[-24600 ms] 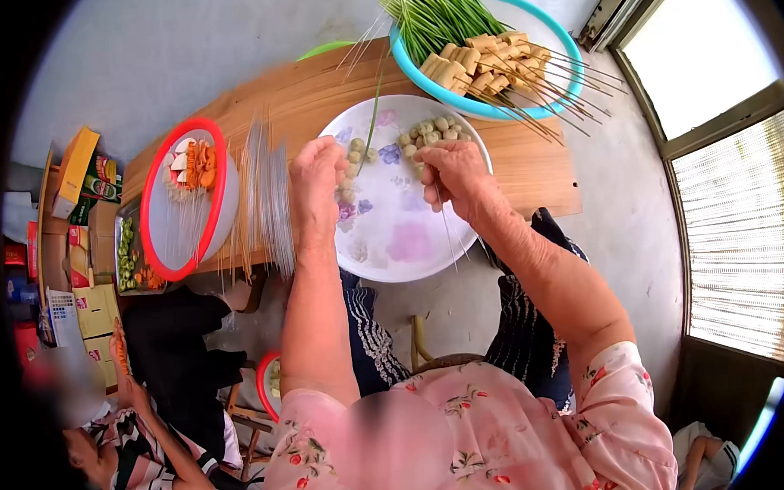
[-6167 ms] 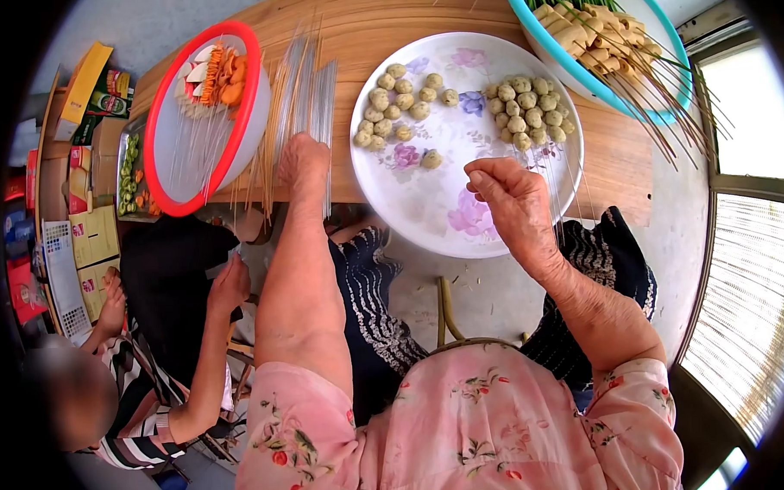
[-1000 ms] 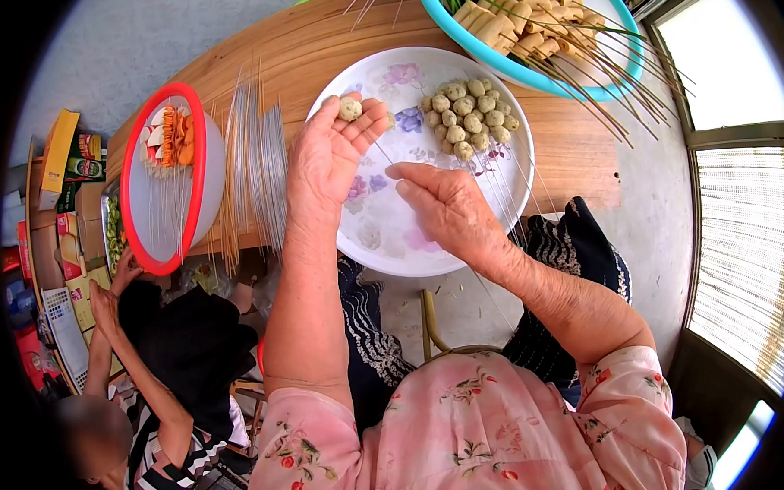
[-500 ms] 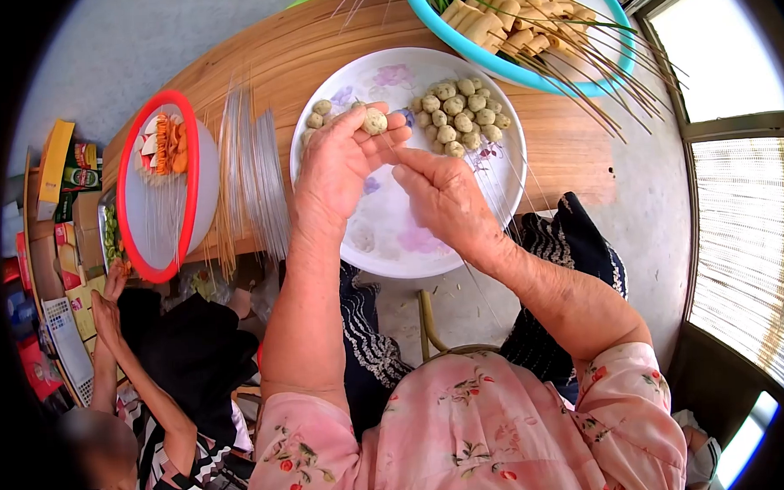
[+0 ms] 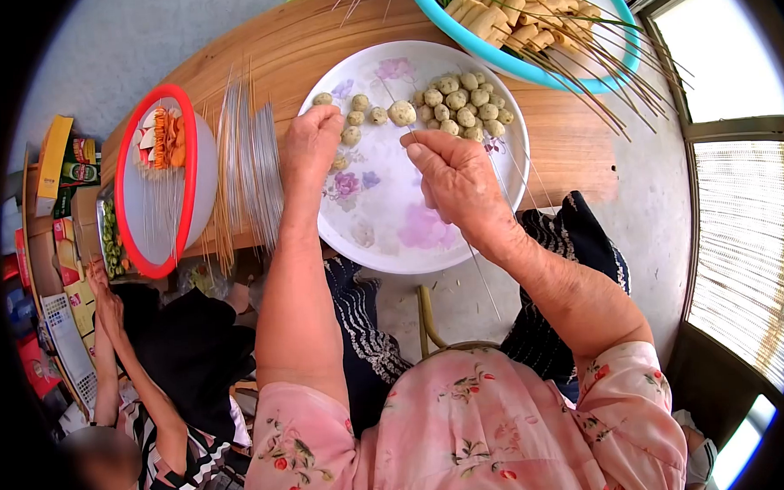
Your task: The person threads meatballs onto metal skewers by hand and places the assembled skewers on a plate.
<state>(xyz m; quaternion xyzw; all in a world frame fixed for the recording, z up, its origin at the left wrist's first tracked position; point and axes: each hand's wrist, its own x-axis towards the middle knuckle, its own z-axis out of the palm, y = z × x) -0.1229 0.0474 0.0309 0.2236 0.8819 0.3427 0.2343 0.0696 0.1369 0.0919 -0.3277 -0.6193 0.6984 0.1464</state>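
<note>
Far left: boxes (image 5: pixel 57 162) below a grey wall (image 5: pixel 143 46). Wooden table (image 5: pixel 273 55) bears a red-rimmed basin (image 5: pixel 191 157), then loose skewers (image 5: pixel 255 163). Left hand (image 5: pixel 311 144) curled at the white plate's (image 5: pixel 383 232) left edge; contents cannot be told. Right hand (image 5: pixel 459 173) pinches a skewer carrying one speckled ball (image 5: pixel 401 113) over the plate. Rightward: teal-rimmed basin (image 5: pixel 508 59), bright window (image 5: pixel 742 241).

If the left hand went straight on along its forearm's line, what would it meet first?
Likely the speckled ball just beyond the left hand, near the edge of the plate; depth is unclear, so it might pass above.
</note>
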